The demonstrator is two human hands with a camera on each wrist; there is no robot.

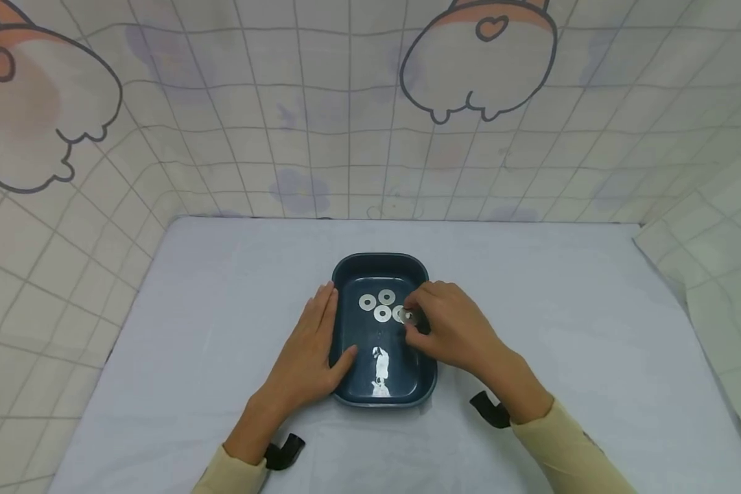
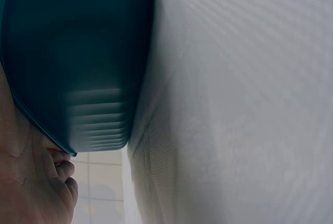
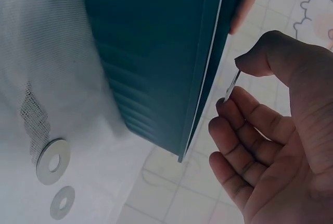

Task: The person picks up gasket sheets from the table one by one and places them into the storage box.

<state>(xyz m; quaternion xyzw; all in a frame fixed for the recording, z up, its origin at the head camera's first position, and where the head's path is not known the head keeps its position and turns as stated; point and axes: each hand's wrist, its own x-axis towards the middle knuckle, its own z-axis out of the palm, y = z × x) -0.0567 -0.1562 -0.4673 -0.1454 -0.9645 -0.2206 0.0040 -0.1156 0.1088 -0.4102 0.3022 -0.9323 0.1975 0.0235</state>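
A dark blue tray (image 1: 379, 381) sits on the table, several flat metal washers (image 1: 382, 313) lying in its far half. My left hand (image 1: 305, 350) rests along its left rim, fingers straight and thumb over the edge; the left wrist view shows the hand (image 2: 36, 174) at the rim of the tray (image 2: 78, 47). Between thumb and fingertips, my right hand (image 1: 453, 326) pinches a washer (image 1: 409, 316) over the tray's right side. Seen edge-on in the right wrist view, that washer (image 3: 232, 86) is held by the hand (image 3: 276, 135) beside the tray wall (image 3: 151, 62).
Two more washers, a larger one (image 3: 42, 168) and a smaller one (image 3: 58, 209), show against the white cloth outside the tray in the right wrist view. The white-covered table (image 1: 241, 274) is bordered by patterned tile-print sheets (image 1: 346, 137) at the back and sides.
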